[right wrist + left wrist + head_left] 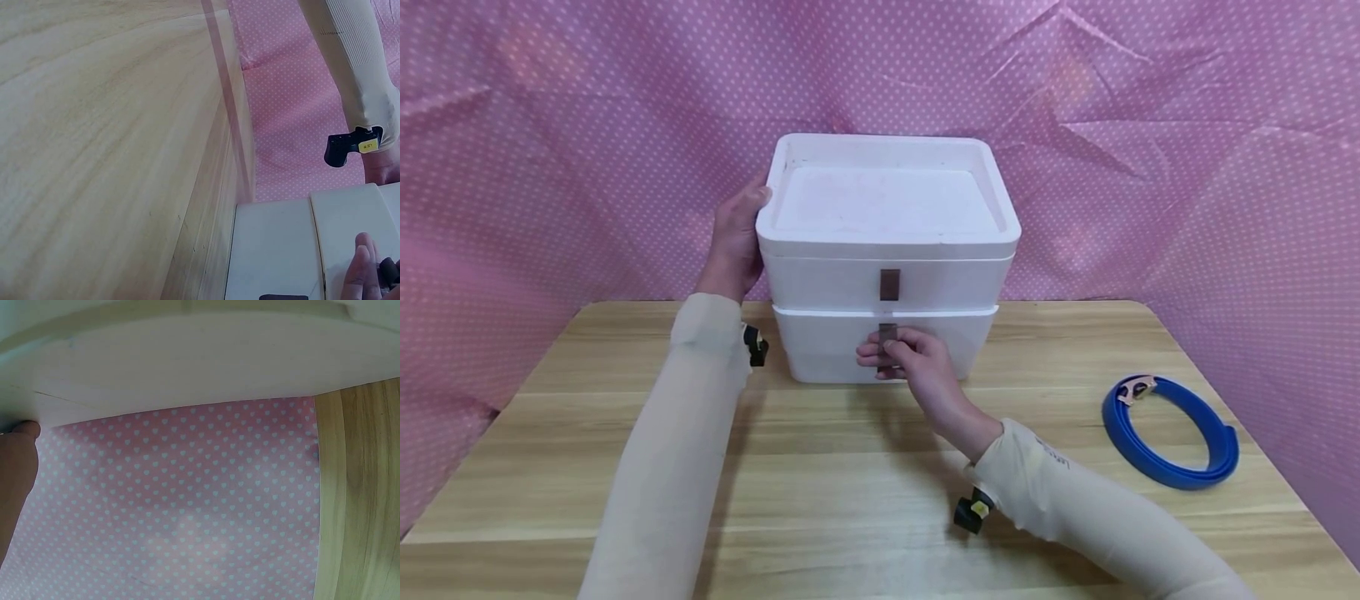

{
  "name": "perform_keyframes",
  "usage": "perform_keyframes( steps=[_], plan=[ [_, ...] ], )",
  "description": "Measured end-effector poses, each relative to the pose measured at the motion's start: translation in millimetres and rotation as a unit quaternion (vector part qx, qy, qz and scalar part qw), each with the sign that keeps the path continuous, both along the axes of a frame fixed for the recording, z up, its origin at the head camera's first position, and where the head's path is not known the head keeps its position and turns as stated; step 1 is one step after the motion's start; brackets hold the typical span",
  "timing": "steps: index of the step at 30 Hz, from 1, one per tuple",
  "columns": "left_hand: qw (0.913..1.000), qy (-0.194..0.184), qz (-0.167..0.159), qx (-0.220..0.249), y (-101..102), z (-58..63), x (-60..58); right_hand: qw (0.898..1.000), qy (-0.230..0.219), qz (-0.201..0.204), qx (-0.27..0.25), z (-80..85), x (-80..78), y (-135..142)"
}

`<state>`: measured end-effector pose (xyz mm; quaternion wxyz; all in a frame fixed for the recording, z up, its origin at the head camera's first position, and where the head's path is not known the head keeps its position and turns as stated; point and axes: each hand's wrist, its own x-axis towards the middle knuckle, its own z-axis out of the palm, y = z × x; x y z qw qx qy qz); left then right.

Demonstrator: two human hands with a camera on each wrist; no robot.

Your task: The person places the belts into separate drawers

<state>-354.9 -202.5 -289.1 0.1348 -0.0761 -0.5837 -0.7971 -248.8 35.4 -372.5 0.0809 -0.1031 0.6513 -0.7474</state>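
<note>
A white two-tier storage box (820, 279) stands at the back of the table. A brown tab (889, 285) marks its upper tier. My left hand (737, 237) holds the box's upper left side, thumb at the lid rim; its fingers are mostly hidden in the head view. The left wrist view has a fingertip (26, 429) against the white side wall. With thumb and fingers, my right hand (921, 367) pinches the brown tab (887, 332) on the lower tier. Only a few right fingers (359, 275) appear in the right wrist view, beside something dark.
A coiled blue belt (1176, 471) with a gold-toned buckle lies on the wooden table (820, 500), at the right. Pink dotted cloth (625, 167) hangs close behind the box and along both sides. Each wrist carries a small black camera (973, 510).
</note>
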Motion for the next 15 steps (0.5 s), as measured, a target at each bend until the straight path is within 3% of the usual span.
perform_keyframes(
  steps=[15],
  plan=[
    [0.9999, 0.007, 0.003, 0.013, 3.4, 1.1, 6.2, 1.000, 0.009, 0.010, 0.002, -2.3, -0.2, 3.3]
  ],
)
